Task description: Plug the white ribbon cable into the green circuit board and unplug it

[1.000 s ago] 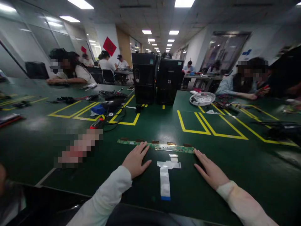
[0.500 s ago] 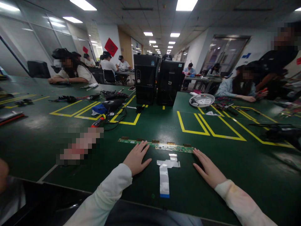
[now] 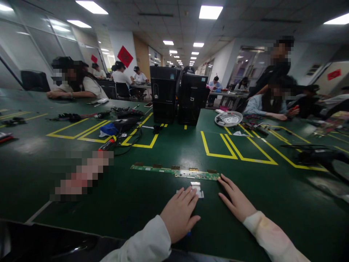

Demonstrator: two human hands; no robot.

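A long, narrow green circuit board point(image 3: 196, 174) lies across the table in front of me, with several gold-brown tabs along its far edge. Near its right end rests my right hand point(image 3: 237, 199), fingers stretched out, the fingertips at or just beside the board's end. My left hand point(image 3: 180, 214) is spread palm down over a white flat ribbon cable point(image 3: 201, 193), hiding most of it. Only the cable's upper end and a bit of its blue tip show. Whether the left palm presses on the cable I cannot tell.
Two black computer towers point(image 3: 164, 95) stand at the table's far edge. Left of centre are a red-handled tool point(image 3: 107, 145) and a black power tool point(image 3: 127, 123) with a cord. A white round basket point(image 3: 228, 119) sits at the right. Co-workers sit around the table.
My left hand has moved right and nearer to me, from the board's edge onto the ribbon cable. The right hand stays by the board's end. The view has shifted slightly right.
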